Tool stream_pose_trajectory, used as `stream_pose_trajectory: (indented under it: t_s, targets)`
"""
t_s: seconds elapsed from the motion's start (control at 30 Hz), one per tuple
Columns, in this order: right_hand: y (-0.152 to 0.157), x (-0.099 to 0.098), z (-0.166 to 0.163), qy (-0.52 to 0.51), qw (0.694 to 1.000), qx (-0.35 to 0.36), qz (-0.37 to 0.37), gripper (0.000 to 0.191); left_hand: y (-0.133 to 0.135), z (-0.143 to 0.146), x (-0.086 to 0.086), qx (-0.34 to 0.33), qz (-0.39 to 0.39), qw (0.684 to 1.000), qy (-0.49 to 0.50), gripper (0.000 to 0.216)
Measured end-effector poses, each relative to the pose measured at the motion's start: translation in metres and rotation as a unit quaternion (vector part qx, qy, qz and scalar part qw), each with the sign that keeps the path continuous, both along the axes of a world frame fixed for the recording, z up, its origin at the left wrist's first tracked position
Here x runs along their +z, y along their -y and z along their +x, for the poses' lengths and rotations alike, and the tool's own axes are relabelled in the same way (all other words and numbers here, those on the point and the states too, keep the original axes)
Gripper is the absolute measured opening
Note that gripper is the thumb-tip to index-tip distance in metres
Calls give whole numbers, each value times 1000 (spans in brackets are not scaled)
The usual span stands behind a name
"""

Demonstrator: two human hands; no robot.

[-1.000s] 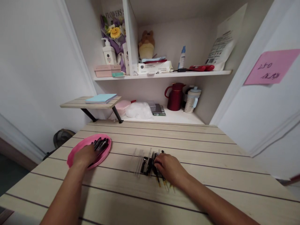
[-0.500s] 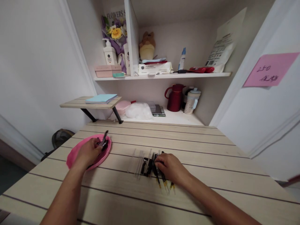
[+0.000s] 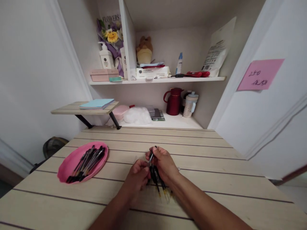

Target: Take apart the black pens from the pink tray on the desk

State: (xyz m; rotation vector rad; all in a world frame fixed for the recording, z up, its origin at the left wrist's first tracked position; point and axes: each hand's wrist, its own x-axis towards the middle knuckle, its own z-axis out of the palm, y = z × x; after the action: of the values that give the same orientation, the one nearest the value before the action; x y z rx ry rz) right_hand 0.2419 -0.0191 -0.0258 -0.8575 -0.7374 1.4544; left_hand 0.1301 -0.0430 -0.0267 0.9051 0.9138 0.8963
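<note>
Both arms reach in from the bottom edge, which cuts them off. The hands meet in the middle of the desk (image 3: pixel 192 179). The left hand (image 3: pixel 136 174) and the right hand (image 3: pixel 164 163) both pinch one black pen (image 3: pixel 151 157), and it tips up. More pens (image 3: pixel 159 185) lie under the hands, partly hidden. Farther left, the pink tray (image 3: pixel 69 163) holds a pile of pens.
</note>
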Motion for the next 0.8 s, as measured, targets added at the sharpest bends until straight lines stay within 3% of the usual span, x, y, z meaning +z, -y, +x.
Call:
stream_pose_trajectory:
  t_s: [0.07, 0.13, 0.23, 0.3, 0.37, 0.47, 0.63, 0.8]
  targets:
    - [-7, 4, 15, -19, 999, -21, 15, 30, 7, -3, 3, -49, -48, 997, 43, 24]
    - [-19, 13, 42, -46, 993, -95, 49, 27, 15, -9, 4, -94, -94, 989, 62, 21]
    - [-33, 29, 89, -47, 973, -205, 91, 23, 22, -18, -1, -90, -124, 987, 53, 18]
    - [-33, 31, 109, 35, 981, -175, 76, 23, 22, -22, -5, -71, -125, 988, 49, 18]
    - [-25, 23, 116, 170, 980, -94, 38, 24, 18, -23, -8, -70, -118, 989, 55, 18]
    - [-5, -2, 115, 361, 932, 13, -14, 27, 14, -21, -9, -76, -102, 990, 63, 20]
    - [23, -33, 119, 534, 845, 9, -35, 12, 13, -14, -12, -61, -92, 993, 30, 23]
    - [43, -35, 114, 587, 808, 31, -47, 13, 18, -8, -19, -49, -73, 996, -7, 24]
